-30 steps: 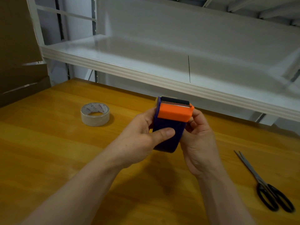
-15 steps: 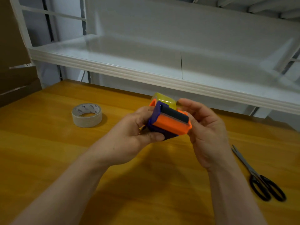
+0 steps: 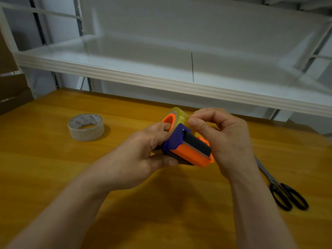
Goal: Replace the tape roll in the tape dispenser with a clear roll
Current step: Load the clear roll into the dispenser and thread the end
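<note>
I hold a purple and orange tape dispenser (image 3: 186,148) above the wooden table (image 3: 53,168). My left hand (image 3: 142,157) grips its purple body from the left, thumb underneath. A yellowish tape roll (image 3: 179,115) sits in it on an orange hub, at the far end. My right hand (image 3: 224,137) reaches over the top, thumb and fingertips curled onto that roll; the contact itself is partly hidden. A clear tape roll (image 3: 85,127) lies flat on the table to the left, apart from both hands.
Black-handled scissors (image 3: 282,187) lie on the table at the right, shut. A white shelf edge (image 3: 161,81) overhangs the back of the table. Brown cardboard (image 3: 10,90) stands at the far left.
The dispenser has been tipped from upright to lying over, baring the yellowish roll and orange hub. My right hand has left its side and moved up onto the roll.
</note>
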`<state>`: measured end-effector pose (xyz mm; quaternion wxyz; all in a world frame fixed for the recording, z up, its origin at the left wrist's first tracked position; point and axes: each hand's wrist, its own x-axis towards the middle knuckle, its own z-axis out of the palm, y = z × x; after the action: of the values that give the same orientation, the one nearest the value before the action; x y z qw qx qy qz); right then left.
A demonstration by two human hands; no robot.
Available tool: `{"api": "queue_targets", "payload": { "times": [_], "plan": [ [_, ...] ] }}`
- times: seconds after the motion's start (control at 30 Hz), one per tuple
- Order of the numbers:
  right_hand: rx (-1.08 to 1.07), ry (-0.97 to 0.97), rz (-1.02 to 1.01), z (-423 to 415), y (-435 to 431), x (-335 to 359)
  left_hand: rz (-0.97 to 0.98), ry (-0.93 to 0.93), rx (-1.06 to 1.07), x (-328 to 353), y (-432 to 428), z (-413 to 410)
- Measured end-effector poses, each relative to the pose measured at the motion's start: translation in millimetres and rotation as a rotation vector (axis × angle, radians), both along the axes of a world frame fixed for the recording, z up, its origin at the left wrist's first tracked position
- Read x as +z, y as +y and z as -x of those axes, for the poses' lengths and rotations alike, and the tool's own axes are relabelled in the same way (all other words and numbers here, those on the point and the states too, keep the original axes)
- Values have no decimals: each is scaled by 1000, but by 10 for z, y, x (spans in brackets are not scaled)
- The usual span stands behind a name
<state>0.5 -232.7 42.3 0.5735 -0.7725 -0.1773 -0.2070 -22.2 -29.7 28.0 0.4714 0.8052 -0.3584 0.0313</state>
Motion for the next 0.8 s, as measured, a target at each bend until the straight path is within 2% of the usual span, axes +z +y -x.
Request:
{"api": "queue_targets", "payload": {
  "times": [0.43,0.6,0.8],
  "plan": [
    [36,-17,121,24,-3,0,-21,-3,4,-5,1,11],
    [-37,-110,179,25,21,1,-83,-2,43,-26,2,3],
    [-100,-113,315,19,36,-22,-119,18,50,3,15,15]
  ]
}}
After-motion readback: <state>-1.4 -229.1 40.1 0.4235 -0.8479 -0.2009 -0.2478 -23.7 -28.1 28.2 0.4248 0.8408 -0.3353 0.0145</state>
